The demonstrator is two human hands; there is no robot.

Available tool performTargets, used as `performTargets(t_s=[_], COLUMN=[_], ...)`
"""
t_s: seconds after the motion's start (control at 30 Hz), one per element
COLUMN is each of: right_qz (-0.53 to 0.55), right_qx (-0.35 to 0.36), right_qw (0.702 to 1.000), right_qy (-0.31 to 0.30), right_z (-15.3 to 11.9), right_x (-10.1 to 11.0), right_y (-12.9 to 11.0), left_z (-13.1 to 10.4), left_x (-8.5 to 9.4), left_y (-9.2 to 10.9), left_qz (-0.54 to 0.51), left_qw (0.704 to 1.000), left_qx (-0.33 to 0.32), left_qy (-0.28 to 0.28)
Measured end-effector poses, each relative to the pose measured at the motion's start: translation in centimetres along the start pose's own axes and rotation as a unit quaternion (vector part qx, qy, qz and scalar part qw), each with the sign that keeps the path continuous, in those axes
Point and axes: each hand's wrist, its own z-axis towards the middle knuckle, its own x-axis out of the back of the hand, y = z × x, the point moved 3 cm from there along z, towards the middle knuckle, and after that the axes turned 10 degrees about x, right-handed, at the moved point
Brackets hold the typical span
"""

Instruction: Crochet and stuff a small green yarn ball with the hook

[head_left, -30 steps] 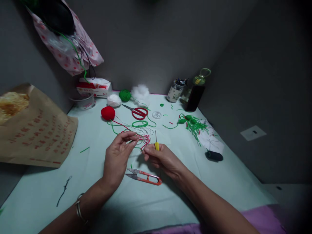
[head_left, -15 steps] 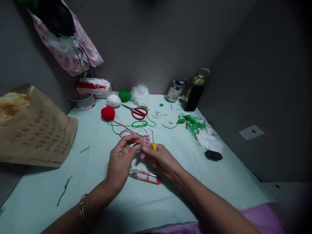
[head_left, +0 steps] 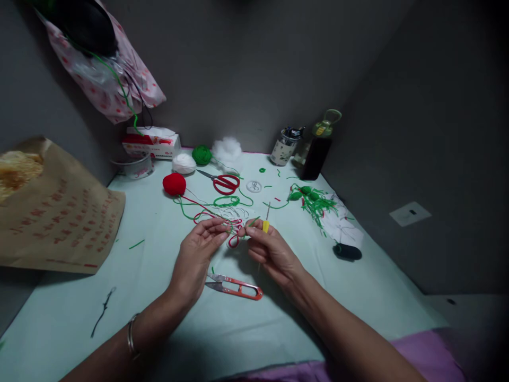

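My left hand (head_left: pixel 194 257) pinches yarn between thumb and forefinger; a bit of green shows at its fingertips. A short green yarn end (head_left: pixel 255 220) sticks up from the fingertips of my right hand (head_left: pixel 276 257). That hand is closed and also holds a thin crochet hook with a yellow grip (head_left: pixel 265 226), its metal shaft pointing up. A small red yarn loop (head_left: pixel 234 242) hangs between the two hands. Behind them lie tangled white strands (head_left: pixel 240 214). Below my hands, orange thread snips (head_left: pixel 240 290) rest on the table.
A red yarn ball (head_left: pixel 174 184), white ball (head_left: pixel 183 163), green ball (head_left: pixel 202 155), and red-handled scissors (head_left: pixel 226 184) lie behind my hands. Green tassel pieces (head_left: pixel 314 204) are at right. A paper bag (head_left: pixel 75 223) stands left; a pen cup (head_left: pixel 283 148) and bottle (head_left: pixel 317 156) stand behind.
My hands have moved apart; the right one shifted right with the hook. The red loop and the green yarn end now show between them.
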Motion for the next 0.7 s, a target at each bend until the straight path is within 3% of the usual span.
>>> performTargets(t_s=[0.27,0.5,0.63,0.7], right_qz=[-0.098,-0.151,-0.135,-0.124], right_qx=[-0.049,-0.069,-0.065,-0.047], right_qw=[0.994,0.983,0.988,0.991], right_qy=[-0.024,-0.082,-0.044,-0.025], right_z=[0.0,-0.4,-0.2,-0.1], right_x=[0.2,-0.1,0.0,0.0], right_y=[0.9,1.2,0.8,0.6], left_z=[-1.0,-1.6,-1.2,-1.1], left_x=[-0.1,-0.4,0.3,0.4], left_y=[1.0,1.0,2.3,2.7], left_qz=[0.047,0.145,0.193,0.231], left_qw=[0.997,0.984,0.968,0.958], left_qx=[-0.057,-0.103,-0.147,-0.158], left_qy=[0.008,-0.027,0.055,0.065])
